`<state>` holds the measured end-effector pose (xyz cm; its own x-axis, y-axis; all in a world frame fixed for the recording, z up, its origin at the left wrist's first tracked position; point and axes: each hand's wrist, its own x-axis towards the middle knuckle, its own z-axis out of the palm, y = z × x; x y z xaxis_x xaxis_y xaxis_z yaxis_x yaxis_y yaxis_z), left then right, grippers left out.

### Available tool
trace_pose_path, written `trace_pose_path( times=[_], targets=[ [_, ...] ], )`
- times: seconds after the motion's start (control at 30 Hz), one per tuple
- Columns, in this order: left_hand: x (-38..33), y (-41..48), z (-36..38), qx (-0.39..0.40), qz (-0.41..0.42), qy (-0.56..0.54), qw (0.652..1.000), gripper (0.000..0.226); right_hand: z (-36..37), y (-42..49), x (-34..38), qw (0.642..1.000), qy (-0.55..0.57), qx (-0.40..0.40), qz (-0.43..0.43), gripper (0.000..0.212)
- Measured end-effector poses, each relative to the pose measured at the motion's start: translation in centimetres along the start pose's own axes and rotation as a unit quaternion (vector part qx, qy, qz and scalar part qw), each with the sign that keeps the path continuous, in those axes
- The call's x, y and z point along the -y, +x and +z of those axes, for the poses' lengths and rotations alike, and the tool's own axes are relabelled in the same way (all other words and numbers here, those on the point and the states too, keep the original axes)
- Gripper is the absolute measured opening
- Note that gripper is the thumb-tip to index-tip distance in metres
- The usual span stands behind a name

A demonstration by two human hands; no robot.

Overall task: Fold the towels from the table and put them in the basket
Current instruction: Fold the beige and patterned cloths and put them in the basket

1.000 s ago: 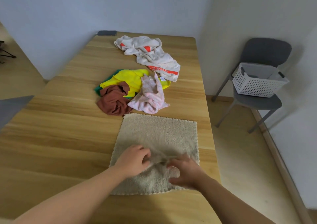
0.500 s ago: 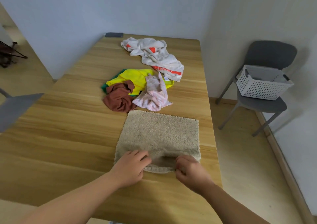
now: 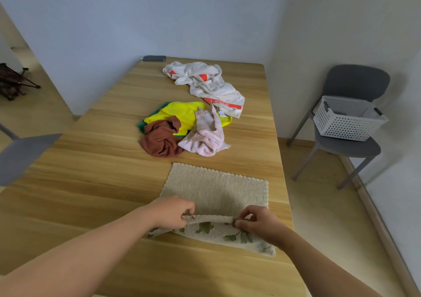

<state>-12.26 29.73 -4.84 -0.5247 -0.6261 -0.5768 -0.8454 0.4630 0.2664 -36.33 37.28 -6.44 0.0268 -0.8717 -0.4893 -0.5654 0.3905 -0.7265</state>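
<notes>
A beige towel lies spread on the near right part of the wooden table. Its near edge is lifted, showing a green leaf print on the underside. My left hand pinches that raised edge on the left, and my right hand pinches it on the right. Beyond it lie crumpled towels: a brown one, a pink one, a yellow one over a green one, and a white one with orange marks. The white perforated basket sits on a grey chair to the right.
A dark flat object lies at the table's far edge by the wall. A grey chair back juts in at the left. A dark folding rack stands on the floor far left. Walls close off the far and right sides.
Both hands have gripped the towel's near edge and raised it off the table, turning up the leaf-printed underside. The view has shifted back a little.
</notes>
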Motion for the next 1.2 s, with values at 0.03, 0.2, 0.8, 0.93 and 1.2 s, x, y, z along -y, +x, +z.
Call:
trace_pose_path(
  times=[0.03, 0.2, 0.8, 0.93, 1.2],
  targets=[
    [0.1, -0.1, -0.2, -0.003, 0.004, 0.008, 1.0, 0.032, -0.2, 0.1, 0.1, 1.0, 0.002, 0.008, 0.003, 0.008],
    [0.9, 0.4, -1.4, -0.051, -0.005, -0.037, 0.998, 0.034, -1.1, 1.2, 0.5, 1.0, 0.007, -0.023, 0.019, 0.008],
    [-1.4, 3.9, -0.2, -0.011, 0.012, 0.122, 0.992, 0.032, -1.0, 4.2, 0.6, 0.995, 0.002, -0.08, 0.065, 0.009],
    [-0.9, 4.3, -1.1, -0.059, -0.003, 0.082, 0.995, 0.023, -1.6, 4.2, 0.4, 0.995, 0.01, -0.065, 0.076, 0.01],
    [1.0, 4.2, -5.9, -0.07, -0.077, -0.036, 0.994, 0.019, -3.8, 4.5, 0.6, 0.989, 0.1, -0.086, 0.07, 0.016]
  ],
)
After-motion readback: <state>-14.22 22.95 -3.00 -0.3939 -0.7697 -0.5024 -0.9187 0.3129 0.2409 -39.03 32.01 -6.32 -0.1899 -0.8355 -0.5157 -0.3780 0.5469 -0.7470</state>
